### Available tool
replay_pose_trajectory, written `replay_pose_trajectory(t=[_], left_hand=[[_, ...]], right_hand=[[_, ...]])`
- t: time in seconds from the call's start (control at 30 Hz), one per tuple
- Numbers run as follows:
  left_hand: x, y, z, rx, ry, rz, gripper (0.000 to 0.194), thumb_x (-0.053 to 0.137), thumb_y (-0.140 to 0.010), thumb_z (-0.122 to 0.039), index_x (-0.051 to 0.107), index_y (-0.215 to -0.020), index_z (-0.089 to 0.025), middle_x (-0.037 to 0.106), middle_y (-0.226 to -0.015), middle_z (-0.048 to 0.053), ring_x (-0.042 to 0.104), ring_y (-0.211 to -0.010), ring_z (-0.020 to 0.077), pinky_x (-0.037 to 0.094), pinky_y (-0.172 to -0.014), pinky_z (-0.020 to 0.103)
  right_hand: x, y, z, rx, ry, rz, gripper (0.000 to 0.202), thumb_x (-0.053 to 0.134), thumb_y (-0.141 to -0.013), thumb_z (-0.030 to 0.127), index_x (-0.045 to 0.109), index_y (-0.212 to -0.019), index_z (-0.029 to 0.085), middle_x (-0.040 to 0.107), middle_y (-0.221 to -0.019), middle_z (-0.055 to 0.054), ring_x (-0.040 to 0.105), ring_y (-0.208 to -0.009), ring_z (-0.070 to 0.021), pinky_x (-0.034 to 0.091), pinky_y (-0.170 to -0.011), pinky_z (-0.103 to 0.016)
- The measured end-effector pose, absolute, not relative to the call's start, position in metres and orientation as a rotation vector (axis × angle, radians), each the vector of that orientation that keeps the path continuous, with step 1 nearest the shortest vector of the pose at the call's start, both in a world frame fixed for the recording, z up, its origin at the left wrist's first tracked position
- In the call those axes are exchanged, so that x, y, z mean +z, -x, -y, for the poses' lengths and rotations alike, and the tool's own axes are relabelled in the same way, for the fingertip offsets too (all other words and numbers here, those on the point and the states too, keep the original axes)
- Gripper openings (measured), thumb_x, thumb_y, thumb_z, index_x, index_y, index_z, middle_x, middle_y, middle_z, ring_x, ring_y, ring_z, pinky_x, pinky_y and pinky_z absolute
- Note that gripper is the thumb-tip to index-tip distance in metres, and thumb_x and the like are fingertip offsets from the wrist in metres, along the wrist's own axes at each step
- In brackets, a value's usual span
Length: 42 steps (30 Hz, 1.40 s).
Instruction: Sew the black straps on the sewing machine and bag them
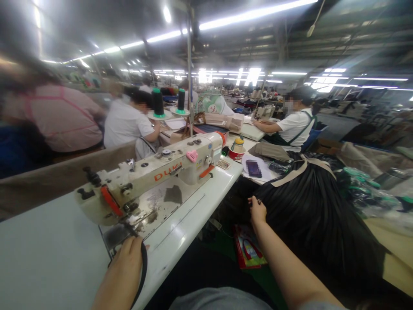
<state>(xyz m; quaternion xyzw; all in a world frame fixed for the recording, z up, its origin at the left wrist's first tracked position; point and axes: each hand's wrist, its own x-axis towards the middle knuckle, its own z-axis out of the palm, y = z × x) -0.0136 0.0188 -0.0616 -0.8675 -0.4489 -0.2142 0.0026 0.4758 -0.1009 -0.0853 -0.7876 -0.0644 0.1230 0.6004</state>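
Note:
In the head view my left hand (125,263) rests on the bed of a white sewing machine (167,168), close below its needle end. A narrow black strip (144,265) runs from the presser foot area and curves down along the hand, whose closed fingers press it to the table. Out to the right, my right hand (258,211) is raised with its fingers pinched together at the near edge of a big bundle of black strips (316,206). A small dark bit shows at its fingertips; I cannot make out what it is. A beige band (290,174) ties the bundle.
Thread cones (158,103) stand behind the machine. A red tub (236,153) and a phone (254,168) lie past its right end. A red packet (248,247) is below the table edge. Co-workers sit left and ahead; one in a white shirt (298,125) is at the right.

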Motion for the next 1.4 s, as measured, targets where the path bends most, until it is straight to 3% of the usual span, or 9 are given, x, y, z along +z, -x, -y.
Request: replay_pose_trajectory(t=[0.23, 0.37, 0.5, 0.7, 0.77, 0.93, 1.13, 1.3, 1.4], left_hand=[[-0.055, 0.012, -0.015, -0.62, 2.715, 1.477, 0.027, 0.042, -0.102, -0.027, 0.061, -0.119, -0.018, 0.065, -0.124, 0.015, 0.069, -0.109, 0.0242, 0.055, -0.098, 0.039], [-0.057, 0.013, -0.015, -0.592, 2.711, 1.431, 0.028, 0.041, -0.103, -0.027, 0.06, -0.12, -0.016, 0.064, -0.127, 0.016, 0.069, -0.111, 0.0243, 0.054, -0.1, 0.038], [-0.064, 0.012, -0.017, -0.564, 2.652, 1.427, 0.032, 0.038, -0.104, -0.026, 0.06, -0.123, -0.012, 0.063, -0.13, 0.02, 0.068, -0.115, 0.0263, 0.054, -0.1, 0.038], [-0.059, 0.006, -0.013, -0.537, 2.591, 1.511, 0.03, 0.044, -0.103, -0.024, 0.065, -0.122, -0.015, 0.065, -0.132, 0.016, 0.07, -0.112, 0.0249, 0.055, -0.1, 0.037], [-0.055, 0.005, -0.009, -0.522, 2.596, 1.502, 0.031, 0.042, -0.104, -0.025, 0.064, -0.123, -0.014, 0.064, -0.134, 0.017, 0.069, -0.114, 0.0252, 0.054, -0.101, 0.036], [-0.052, 0.005, -0.008, -0.474, 2.584, 1.519, 0.034, 0.039, -0.105, -0.026, 0.064, -0.123, -0.012, 0.063, -0.136, 0.018, 0.069, -0.113, 0.0267, 0.054, -0.1, 0.037], [-0.043, 0.009, -0.01, -0.442, 2.764, 1.465, 0.031, 0.044, -0.101, -0.02, 0.064, -0.125, -0.016, 0.064, -0.132, 0.014, 0.066, -0.12, 0.0269, 0.053, -0.107, 0.042], [-0.014, -0.001, 0.003, -0.388, 2.764, 1.49, 0.035, 0.042, -0.095, -0.003, 0.064, -0.119, -0.014, 0.063, -0.129, 0.014, 0.062, -0.124, 0.0263, 0.048, -0.114, 0.047], [-0.006, -0.005, 0.004, -0.36, 2.747, 1.53, 0.033, 0.041, -0.094, -0.001, 0.063, -0.116, -0.013, 0.063, -0.128, 0.016, 0.061, -0.126, 0.0272, 0.048, -0.113, 0.046]], right_hand=[[-0.134, -0.38, 0.107, 0.708, 1.888, 0.287, 0.032, 0.069, -0.097, 0.043, 0.065, -0.082, 0.016, 0.056, -0.057, 0.009, 0.045, -0.04, -0.0061, 0.041, -0.045, -0.02], [-0.113, -0.416, 0.104, 0.628, 1.852, 0.233, 0.041, 0.06, -0.094, 0.056, 0.067, -0.087, 0.016, 0.049, -0.051, 0.009, 0.036, -0.035, -0.0066, 0.029, -0.039, -0.021], [-0.088, -0.448, 0.1, 0.499, 1.828, 0.205, 0.053, 0.052, -0.087, 0.068, 0.068, -0.092, 0.017, 0.047, -0.048, 0.008, 0.035, -0.035, -0.0091, 0.027, -0.039, -0.024], [-0.091, -0.407, 0.098, 0.725, 1.819, 0.355, 0.032, 0.08, -0.063, 0.044, 0.07, -0.073, 0.016, 0.057, -0.05, 0.001, 0.044, -0.04, -0.0109, 0.03, -0.042, -0.024], [-0.089, -0.4, 0.097, 0.756, 1.815, 0.37, 0.03, 0.078, -0.064, 0.042, 0.071, -0.077, 0.015, 0.059, -0.053, 0.0, 0.041, -0.039, -0.0094, 0.027, -0.041, -0.023], [-0.063, -0.413, 0.089, 0.666, 1.805, 0.37, 0.048, 0.063, -0.077, 0.061, 0.071, -0.088, 0.015, 0.057, -0.057, 0.001, 0.032, -0.039, -0.0072, 0.02, -0.041, -0.023], [-0.033, -0.385, 0.083, 0.619, 1.793, 0.557, 0.063, 0.058, -0.077, 0.076, 0.073, -0.089, 0.016, 0.057, -0.061, -0.001, 0.039, -0.045, -0.0116, 0.027, -0.044, -0.026], [-0.019, -0.357, 0.08, 0.636, 1.804, 0.805, 0.051, 0.072, -0.071, 0.069, 0.072, -0.086, 0.02, 0.064, -0.07, -0.003, 0.055, -0.064, -0.0187, 0.043, -0.058, -0.028], [-0.009, -0.346, 0.078, 0.58, 1.803, 1.124, 0.046, 0.067, -0.079, 0.068, 0.07, -0.079, 0.022, 0.064, -0.067, -0.003, 0.059, -0.066, -0.0204, 0.049, -0.065, -0.029]])
